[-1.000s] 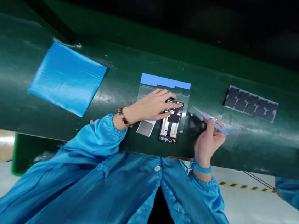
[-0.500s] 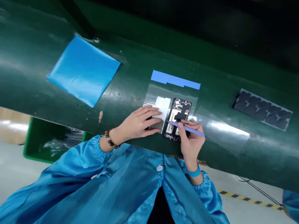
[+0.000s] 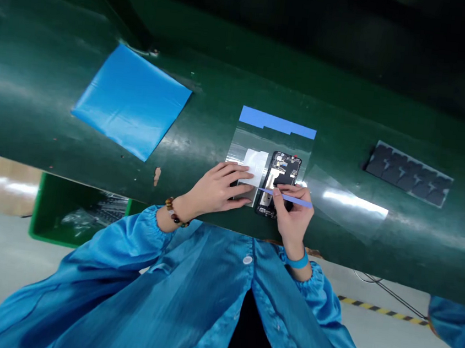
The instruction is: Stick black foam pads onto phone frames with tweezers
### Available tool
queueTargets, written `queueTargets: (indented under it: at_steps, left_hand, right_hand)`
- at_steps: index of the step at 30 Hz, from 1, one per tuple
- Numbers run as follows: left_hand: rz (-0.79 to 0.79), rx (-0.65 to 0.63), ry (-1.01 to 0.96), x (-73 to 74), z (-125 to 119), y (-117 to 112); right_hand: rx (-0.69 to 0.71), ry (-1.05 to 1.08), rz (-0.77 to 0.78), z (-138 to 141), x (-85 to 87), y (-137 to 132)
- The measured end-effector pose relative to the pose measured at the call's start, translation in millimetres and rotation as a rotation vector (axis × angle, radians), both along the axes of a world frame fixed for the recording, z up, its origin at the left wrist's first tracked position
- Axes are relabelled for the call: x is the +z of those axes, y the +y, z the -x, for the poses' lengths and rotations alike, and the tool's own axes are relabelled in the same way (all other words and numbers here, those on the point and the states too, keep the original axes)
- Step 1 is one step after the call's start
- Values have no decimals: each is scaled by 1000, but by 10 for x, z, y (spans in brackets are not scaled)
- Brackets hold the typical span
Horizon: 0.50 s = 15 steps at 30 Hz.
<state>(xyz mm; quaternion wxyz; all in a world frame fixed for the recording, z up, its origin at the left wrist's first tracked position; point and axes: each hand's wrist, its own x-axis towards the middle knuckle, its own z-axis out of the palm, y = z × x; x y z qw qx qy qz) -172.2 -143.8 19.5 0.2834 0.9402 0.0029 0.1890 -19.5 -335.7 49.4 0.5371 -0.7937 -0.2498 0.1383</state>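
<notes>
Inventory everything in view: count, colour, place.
bench: 1, green, centre
blue sheet: 1, blue, left
opened phone: 1, black, centre
clear sheet: 1, transparent, centre
pale strip: 1, white, left of phone
slim tool: 1, violet, over phone
clear film: 1, transparent, right of phone
patterned sheet: 1, grey, right
bin: 1, green, lower left
round top: 1, tan, left
floor tape: 2, yellow/black, floor
other garment: 1, blue, right edge
coat: 1, blue, bottom
bracelet: 1, brown, left wrist
wristband: 1, blue, right wrist
left hand: 1, bare, on strip
right hand: 1, bare, on tool
</notes>
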Motion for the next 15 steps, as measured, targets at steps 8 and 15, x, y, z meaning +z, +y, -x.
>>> queueTargets:
  at_steps: [8, 15]
  left_hand:
    - [-19, -6, -33, -45, 10, 18]
    - [29, -189, -177, 62, -19, -177]
  right_hand:
    - [-34, 114, -66, -81, 141, -61]
    - [-20, 94, -1, 24, 245, -469]
